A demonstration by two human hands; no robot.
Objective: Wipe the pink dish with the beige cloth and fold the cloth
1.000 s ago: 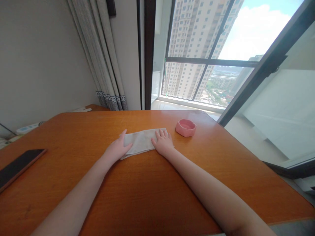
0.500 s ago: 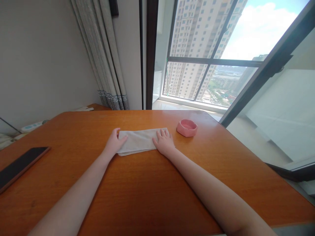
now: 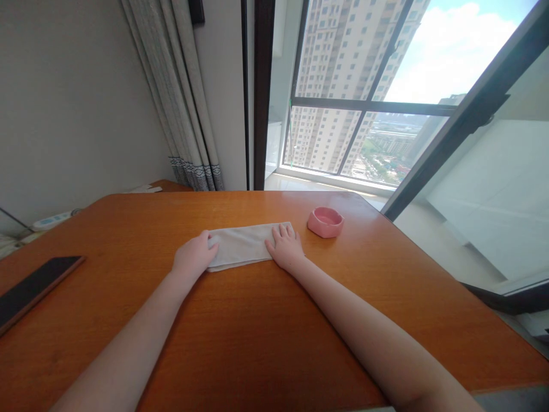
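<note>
A pale folded cloth (image 3: 240, 245) lies flat on the wooden table (image 3: 257, 332), its layers showing along the near edge. My left hand (image 3: 193, 254) grips the cloth's left end, thumb on top and the other fingers curled at the edge, partly hidden. Fingers spread, my right hand (image 3: 286, 247) rests flat on the cloth's right end. Just right of that hand sits a pink, many-sided bowl (image 3: 326, 223), apart from both the hand and the cloth.
A dark phone-like slab (image 3: 34, 289) with a reddish-brown edge lies at the table's left. Behind the table hang a grey curtain (image 3: 184, 114) and a dark-framed window (image 3: 364, 106). A white object (image 3: 54, 219) with blue marks is by the left wall.
My left hand has turned and its fingers have closed around the cloth's left end. My right hand, the cloth and the pink bowl stay where they were.
</note>
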